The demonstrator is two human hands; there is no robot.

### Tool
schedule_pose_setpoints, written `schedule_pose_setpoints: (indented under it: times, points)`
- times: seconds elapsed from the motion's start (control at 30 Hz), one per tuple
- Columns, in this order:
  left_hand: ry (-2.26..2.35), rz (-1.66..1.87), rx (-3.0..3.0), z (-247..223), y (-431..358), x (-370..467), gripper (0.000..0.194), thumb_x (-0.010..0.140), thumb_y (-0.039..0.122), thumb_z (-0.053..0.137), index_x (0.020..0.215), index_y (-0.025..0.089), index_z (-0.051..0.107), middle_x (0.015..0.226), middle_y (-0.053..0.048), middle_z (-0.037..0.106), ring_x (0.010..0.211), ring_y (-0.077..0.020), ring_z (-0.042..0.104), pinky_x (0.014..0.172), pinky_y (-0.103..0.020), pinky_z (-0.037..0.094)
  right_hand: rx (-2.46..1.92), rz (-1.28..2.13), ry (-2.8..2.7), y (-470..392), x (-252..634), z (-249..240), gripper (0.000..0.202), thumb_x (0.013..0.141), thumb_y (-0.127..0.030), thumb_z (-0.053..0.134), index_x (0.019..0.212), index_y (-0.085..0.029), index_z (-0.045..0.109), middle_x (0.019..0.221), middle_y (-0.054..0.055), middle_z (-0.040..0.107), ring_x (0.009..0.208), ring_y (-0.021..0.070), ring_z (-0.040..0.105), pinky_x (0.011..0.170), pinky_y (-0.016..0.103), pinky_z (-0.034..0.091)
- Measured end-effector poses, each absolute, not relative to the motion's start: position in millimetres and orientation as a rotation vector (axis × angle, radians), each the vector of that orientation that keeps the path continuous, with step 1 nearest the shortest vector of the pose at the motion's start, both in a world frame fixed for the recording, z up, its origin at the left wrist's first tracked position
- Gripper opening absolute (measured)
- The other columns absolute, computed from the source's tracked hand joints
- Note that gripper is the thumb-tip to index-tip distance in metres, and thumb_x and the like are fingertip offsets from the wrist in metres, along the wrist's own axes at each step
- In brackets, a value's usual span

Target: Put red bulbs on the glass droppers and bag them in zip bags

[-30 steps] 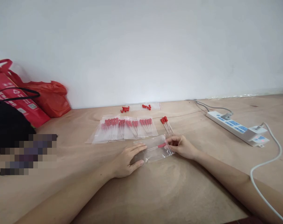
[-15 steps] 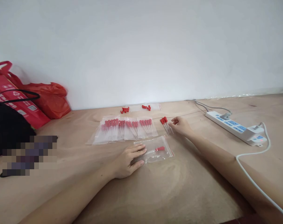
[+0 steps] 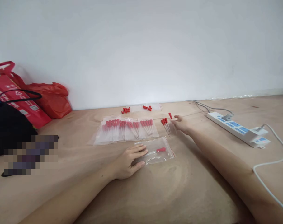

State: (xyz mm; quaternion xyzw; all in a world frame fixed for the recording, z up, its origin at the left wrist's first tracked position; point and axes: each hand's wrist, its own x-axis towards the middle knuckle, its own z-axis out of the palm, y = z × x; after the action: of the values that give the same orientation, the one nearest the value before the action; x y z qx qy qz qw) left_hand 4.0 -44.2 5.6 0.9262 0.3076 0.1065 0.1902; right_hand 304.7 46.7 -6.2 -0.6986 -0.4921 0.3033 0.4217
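Since a second ago the right hand point(image 3: 182, 125) has left the clear bag point(image 3: 156, 153) and stretched out beyond it, arm nearly straight, to the loose droppers point(image 3: 166, 124) just behind the bag; its fingers pinch one red-capped dropper point(image 3: 170, 116), lifted a little off the bench point(image 3: 155, 193). Nearest, the left hand point(image 3: 127, 161) lies flat and open, palm down, fingers spread over the bag's left end, forearm resting on the bench. One dropper lies inside the bag. Behind and left of the bag sits a row of filled bags point(image 3: 126, 129); further back, loose red caps point(image 3: 125, 109) near the wall. Far right of the bag lies a power strip point(image 3: 238, 129); far left, a red sack point(image 3: 50, 99).
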Motion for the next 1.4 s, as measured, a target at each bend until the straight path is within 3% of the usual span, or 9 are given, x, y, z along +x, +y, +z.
schedule_pose_setpoints:
  times: [0.13, 0.23, 0.53, 0.77, 0.87, 0.97, 1.07, 1.27, 1.4]
  points:
    - [0.876, 0.283, 2.617, 6, -44, 4, 0.043, 0.086, 0.035, 0.041, 0.127, 0.022, 0.041, 0.135, -0.004, 0.037, 0.127, -0.0203, 0.029, 0.104, -0.041, 0.028, -1.389, 0.944, -1.175, 20, 305, -6, 0.058, 0.069, -0.026, 0.051, 0.122, -0.020, 0.029, 0.056, -0.008, 0.044, 0.044, 0.0093, 0.044, 0.039, 0.020, 0.036]
    - [0.872, 0.283, 2.627, 5, -43, 4, 0.043, 0.086, 0.035, 0.041, 0.127, 0.023, 0.040, 0.135, -0.003, 0.037, 0.126, -0.0202, 0.030, 0.104, -0.041, 0.028, -1.228, 0.964, -1.083, -5, 298, -13, 0.065, 0.064, -0.027, 0.056, 0.120, -0.023, 0.023, 0.058, -0.010, 0.044, 0.044, 0.0089, 0.046, 0.040, 0.020, 0.040]
    - [0.886, 0.276, 2.603, 6, -44, 4, 0.044, 0.087, 0.036, 0.040, 0.129, 0.025, 0.037, 0.136, -0.003, 0.036, 0.126, -0.0210, 0.030, 0.103, -0.042, 0.028, -1.118, 1.108, -0.858, -39, 260, -18, 0.033, 0.071, -0.035, 0.055, 0.091, -0.024, 0.032, 0.064, -0.005, 0.054, 0.055, 0.0117, 0.058, 0.058, 0.029, 0.051]
    - [0.966, 0.291, 2.555, 12, -49, 5, 0.056, 0.085, 0.036, 0.043, 0.135, 0.026, 0.022, 0.138, -0.003, 0.033, 0.123, -0.0231, 0.034, 0.100, -0.042, 0.032, -1.219, 1.234, -1.225, -43, 263, -16, 0.025, 0.063, -0.036, 0.062, 0.073, -0.017, 0.051, 0.057, -0.003, 0.051, 0.046, 0.0069, 0.046, 0.046, 0.021, 0.039]
    - [0.985, 0.269, 2.545, 12, -49, 6, 0.056, 0.084, 0.037, 0.043, 0.135, 0.024, 0.023, 0.138, -0.004, 0.033, 0.123, -0.0234, 0.034, 0.101, -0.041, 0.031, -1.276, 1.106, -1.523, -42, 267, -17, 0.023, 0.066, -0.037, 0.061, 0.074, -0.016, 0.058, 0.066, 0.000, 0.053, 0.049, 0.0070, 0.043, 0.046, 0.021, 0.036]
    - [0.987, 0.273, 2.551, 11, -48, 6, 0.055, 0.084, 0.037, 0.043, 0.134, 0.022, 0.027, 0.136, -0.006, 0.035, 0.124, -0.0239, 0.034, 0.101, -0.042, 0.031, -1.230, 0.903, -1.834, -42, 269, -15, 0.022, 0.073, -0.037, 0.054, 0.069, -0.016, 0.063, 0.079, 0.003, 0.053, 0.066, 0.0111, 0.049, 0.058, 0.023, 0.040]
    - [0.992, 0.264, 2.575, 11, -48, 7, 0.054, 0.084, 0.037, 0.043, 0.133, 0.021, 0.029, 0.136, -0.007, 0.036, 0.124, -0.0236, 0.033, 0.101, -0.042, 0.030, -1.173, 0.818, -1.965, -41, 269, -12, 0.031, 0.079, -0.038, 0.047, 0.062, -0.016, 0.061, 0.079, 0.004, 0.052, 0.075, 0.0134, 0.049, 0.068, 0.025, 0.040]
    - [0.969, 0.287, 2.582, 11, -49, 7, 0.052, 0.084, 0.035, 0.043, 0.132, 0.022, 0.031, 0.135, -0.006, 0.038, 0.123, -0.0224, 0.035, 0.101, -0.042, 0.031, -1.135, 1.043, -2.004, -40, 269, -8, 0.047, 0.076, -0.050, 0.047, 0.043, -0.016, 0.042, 0.054, -0.001, 0.043, 0.051, 0.0078, 0.038, 0.047, 0.020, 0.032]
    - [0.935, 0.292, 2.585, 11, -47, 7, 0.049, 0.085, 0.034, 0.043, 0.131, 0.024, 0.034, 0.135, -0.005, 0.038, 0.124, -0.0218, 0.034, 0.102, -0.042, 0.030, -1.219, 1.101, -1.815, -38, 268, -14, 0.041, 0.067, -0.049, 0.056, 0.046, -0.017, 0.043, 0.046, -0.004, 0.042, 0.043, 0.0062, 0.035, 0.041, 0.019, 0.029]
